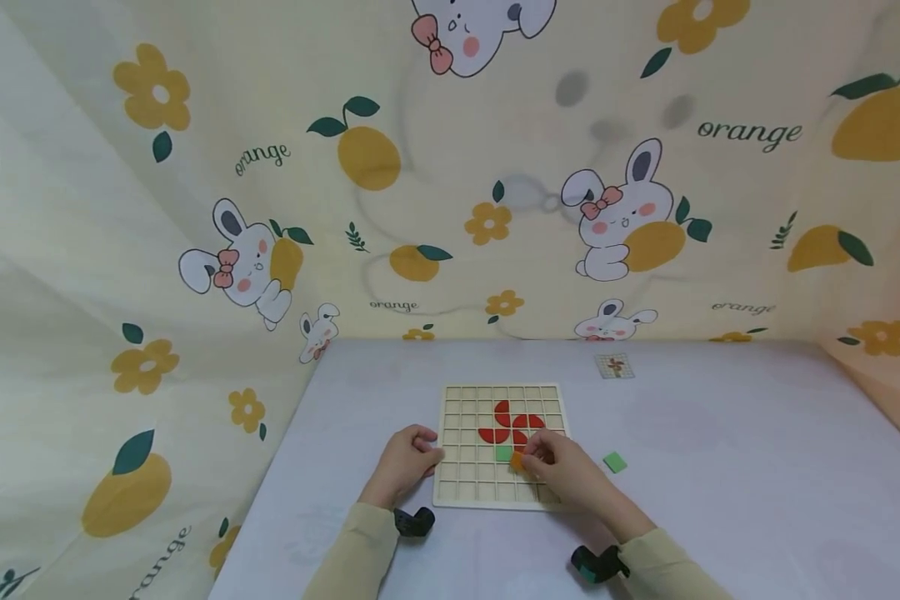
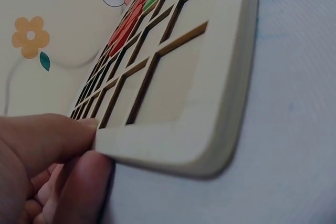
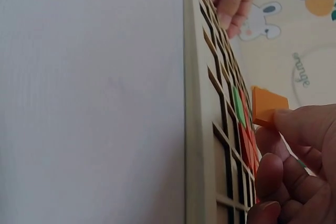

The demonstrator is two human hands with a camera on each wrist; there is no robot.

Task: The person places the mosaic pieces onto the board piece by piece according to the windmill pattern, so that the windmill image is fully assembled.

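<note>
A pale wooden grid board (image 1: 461, 471) lies flat on the table. My left hand (image 1: 407, 458) grips its left edge between thumb and forefinger, seen close up in the left wrist view (image 2: 58, 156). Several red quarter-circle tiles (image 1: 528, 421) form a pinwheel in the grid cells. Just below them sits a green square tile (image 1: 503, 453). Over the board, beside that green tile, my right hand (image 1: 558, 467) pinches an orange square tile (image 3: 268, 106) between thumb and finger. The orange tile is tilted and held above the grid in the right wrist view.
A loose green square tile (image 1: 615, 462) lies on the white table (image 1: 720, 467) right of the board. Farther back is a small card (image 1: 615, 366) with a printed grid pattern. A patterned cloth (image 1: 450, 208) hangs behind and to the left of the table.
</note>
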